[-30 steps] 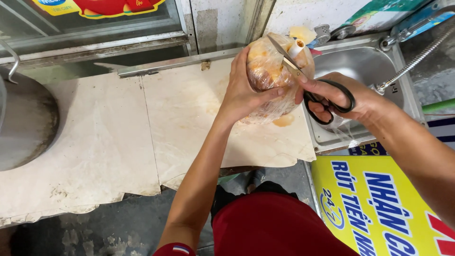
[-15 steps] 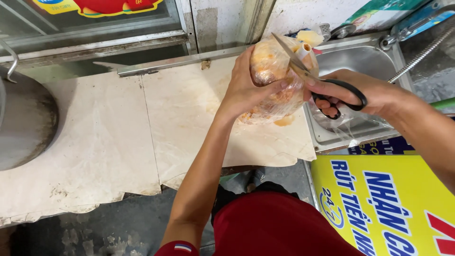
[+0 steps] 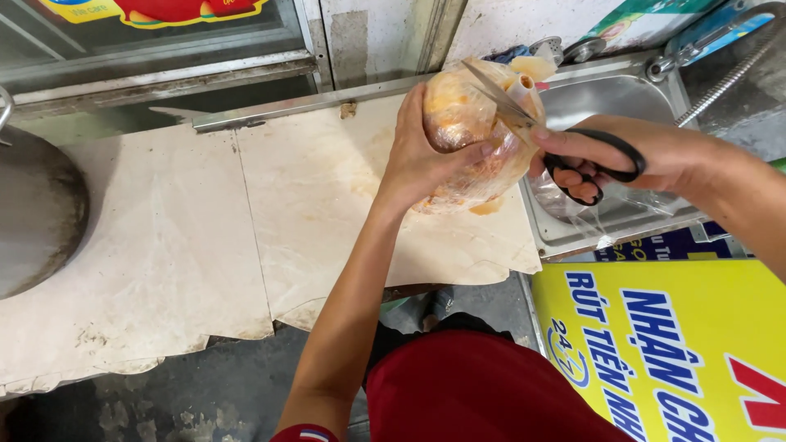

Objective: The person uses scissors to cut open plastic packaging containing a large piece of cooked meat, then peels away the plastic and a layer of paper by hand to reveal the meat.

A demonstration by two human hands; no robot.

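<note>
A stained pale table (image 3: pixel 246 237) runs to a steel sink (image 3: pixel 622 90), with bare concrete floor below. One bag (image 3: pixel 475 139) of orange food is held above the table's right edge, long axis upright, knotted top toward the sink. Left hand (image 3: pixel 422 155) is clamped on it. Right hand (image 3: pixel 647 155) grips one pair of scissors (image 3: pixel 557 135), blades pointing up-left across the bag's top.
</note>
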